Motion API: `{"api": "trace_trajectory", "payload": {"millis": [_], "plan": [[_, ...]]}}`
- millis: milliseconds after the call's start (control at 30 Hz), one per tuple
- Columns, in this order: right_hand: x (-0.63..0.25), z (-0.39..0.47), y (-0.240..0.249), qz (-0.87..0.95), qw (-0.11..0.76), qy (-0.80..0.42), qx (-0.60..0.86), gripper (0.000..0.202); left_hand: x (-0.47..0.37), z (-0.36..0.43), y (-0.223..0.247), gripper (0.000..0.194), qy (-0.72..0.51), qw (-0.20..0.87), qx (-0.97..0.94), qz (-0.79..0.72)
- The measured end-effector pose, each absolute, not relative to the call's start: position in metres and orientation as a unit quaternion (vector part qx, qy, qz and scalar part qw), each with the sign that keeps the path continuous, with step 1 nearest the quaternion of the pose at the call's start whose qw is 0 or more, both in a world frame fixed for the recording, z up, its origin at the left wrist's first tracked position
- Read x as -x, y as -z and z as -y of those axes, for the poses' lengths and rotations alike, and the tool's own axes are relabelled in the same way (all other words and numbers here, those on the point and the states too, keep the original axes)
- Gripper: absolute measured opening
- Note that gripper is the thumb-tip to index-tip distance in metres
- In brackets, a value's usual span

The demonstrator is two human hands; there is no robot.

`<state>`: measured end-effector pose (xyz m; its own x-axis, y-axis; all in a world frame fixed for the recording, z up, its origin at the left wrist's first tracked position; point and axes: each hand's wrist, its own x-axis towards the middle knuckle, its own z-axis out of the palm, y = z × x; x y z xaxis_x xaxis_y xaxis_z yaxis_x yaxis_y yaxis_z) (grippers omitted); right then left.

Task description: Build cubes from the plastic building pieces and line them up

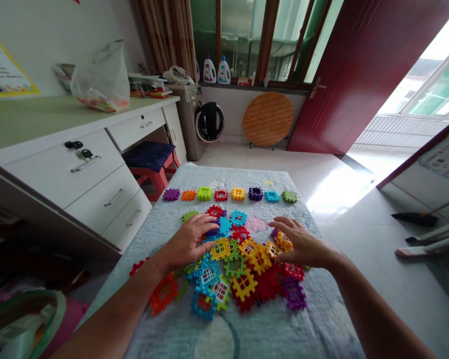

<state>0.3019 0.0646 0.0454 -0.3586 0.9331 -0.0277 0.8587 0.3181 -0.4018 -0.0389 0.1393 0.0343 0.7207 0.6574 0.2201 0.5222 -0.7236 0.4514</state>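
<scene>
Loose plastic pieces lie heaped on the cloth-covered counter, likely for easy reach; the left hand and right hand flank them, apart, fingers spread; beyond, a row of single pieces seems spaced to keep colours distinct

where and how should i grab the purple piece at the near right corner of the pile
Probably pinch the notched right edge of the purple piece, coming from the right with the right hand. That edge faces open cloth, while its left side crowds the red pieces. Its teeth should give some purchase.
</scene>
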Motion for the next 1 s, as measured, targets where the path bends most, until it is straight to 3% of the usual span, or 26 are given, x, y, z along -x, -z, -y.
{"api": "trace_trajectory", "payload": {"millis": [100, 300, 567, 1000], "plan": [[-0.297, -0.028, -0.034, 0.808, 0.102, -0.149, 0.561, 0.099, 0.038, -0.107, -0.053, 0.059, -0.14, 0.169, -0.929, -0.297], [-0.27, 0.018, -0.008, 0.83, 0.158, -0.077, 0.53, 0.107, 0.035, -0.045, -0.044, 0.093, -0.069, 0.119, -0.964, -0.229], [-0.249, 0.001, -0.002, 0.846, 0.135, -0.053, 0.513, 0.09, 0.026, -0.056, -0.015, 0.061, -0.084, 0.053, -0.975, -0.198], [-0.23, -0.029, -0.002, 0.835, 0.16, -0.015, 0.527, 0.064, 0.013, -0.064, -0.013, 0.033, -0.151, 0.01, -0.956, -0.253]]}}
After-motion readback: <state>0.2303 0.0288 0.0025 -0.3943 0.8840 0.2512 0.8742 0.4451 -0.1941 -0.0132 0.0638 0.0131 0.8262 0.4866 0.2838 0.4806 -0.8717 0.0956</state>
